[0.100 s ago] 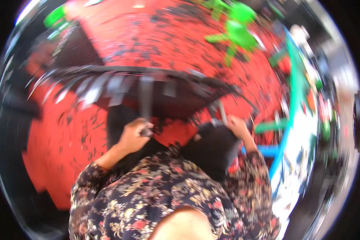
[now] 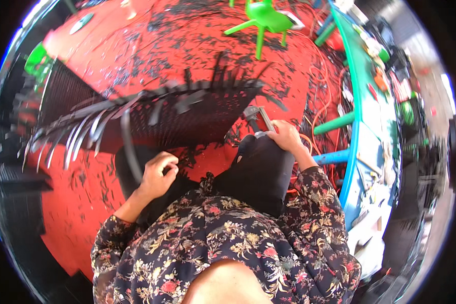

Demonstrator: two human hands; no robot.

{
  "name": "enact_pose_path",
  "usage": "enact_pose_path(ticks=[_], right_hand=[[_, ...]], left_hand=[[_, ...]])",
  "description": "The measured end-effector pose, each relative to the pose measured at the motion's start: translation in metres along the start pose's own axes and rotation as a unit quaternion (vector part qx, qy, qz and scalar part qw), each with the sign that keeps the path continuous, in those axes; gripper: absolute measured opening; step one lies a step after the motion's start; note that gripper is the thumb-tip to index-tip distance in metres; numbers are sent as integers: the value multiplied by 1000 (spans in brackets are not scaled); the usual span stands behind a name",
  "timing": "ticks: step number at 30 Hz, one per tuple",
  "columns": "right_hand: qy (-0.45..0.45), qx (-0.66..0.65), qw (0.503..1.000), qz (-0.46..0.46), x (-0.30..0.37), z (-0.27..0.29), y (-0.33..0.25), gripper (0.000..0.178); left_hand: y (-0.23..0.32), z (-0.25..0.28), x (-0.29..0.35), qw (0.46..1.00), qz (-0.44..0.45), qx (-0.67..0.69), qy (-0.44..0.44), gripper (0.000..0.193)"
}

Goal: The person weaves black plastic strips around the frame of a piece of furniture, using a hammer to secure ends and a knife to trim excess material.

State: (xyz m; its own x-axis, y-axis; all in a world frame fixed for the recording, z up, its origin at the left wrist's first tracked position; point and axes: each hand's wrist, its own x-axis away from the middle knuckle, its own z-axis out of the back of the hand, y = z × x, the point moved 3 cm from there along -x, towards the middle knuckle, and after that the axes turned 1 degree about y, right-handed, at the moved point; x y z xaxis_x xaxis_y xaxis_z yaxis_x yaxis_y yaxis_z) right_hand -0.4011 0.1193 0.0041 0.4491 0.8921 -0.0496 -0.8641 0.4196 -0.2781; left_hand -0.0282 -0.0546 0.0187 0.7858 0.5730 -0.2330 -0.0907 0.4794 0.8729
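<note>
A black blouse (image 2: 228, 228) is printed with red and cream flowers; its loose sleeves (image 2: 320, 195) stop short of the bare left hand (image 2: 159, 175) and right hand (image 2: 287, 136). The trousers (image 2: 261, 175) are black.

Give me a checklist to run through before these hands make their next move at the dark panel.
1. Right hand on the grey hand tool: ok, it holds a handle.
2. Left hand gripping the long grey strip: cannot tell; the strip's lower end reaches the hand, but no clear hold shows.
3. Tool clear of the dark panel: cannot tell; its head is close to the panel's right edge, and contact is unclear.
4. Loose strips lying flat: not ok; many stick out along the panel's far edge.
5. Red floor free of scraps: not ok; black scraps are scattered widely.
</note>
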Motion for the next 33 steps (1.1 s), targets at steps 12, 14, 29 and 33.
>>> enact_pose_path(ticks=[12, 14, 29, 33], right_hand=[[314, -320, 871, 199, -17, 11, -119, 37], [347, -256, 864, 259, -24, 20, -135, 37], [60, -709, 694, 109, -66, 5, -100, 28], [101, -604, 786, 85, -60, -3, -96, 34]], left_hand=[[38, -79, -47, 885, -351, -227, -206, 26], [58, -83, -62, 866, -399, -225, -199, 25], [85, -59, -132, 820, -438, -368, 23, 28], [77, -59, -142, 822, -387, -412, 68, 29]])
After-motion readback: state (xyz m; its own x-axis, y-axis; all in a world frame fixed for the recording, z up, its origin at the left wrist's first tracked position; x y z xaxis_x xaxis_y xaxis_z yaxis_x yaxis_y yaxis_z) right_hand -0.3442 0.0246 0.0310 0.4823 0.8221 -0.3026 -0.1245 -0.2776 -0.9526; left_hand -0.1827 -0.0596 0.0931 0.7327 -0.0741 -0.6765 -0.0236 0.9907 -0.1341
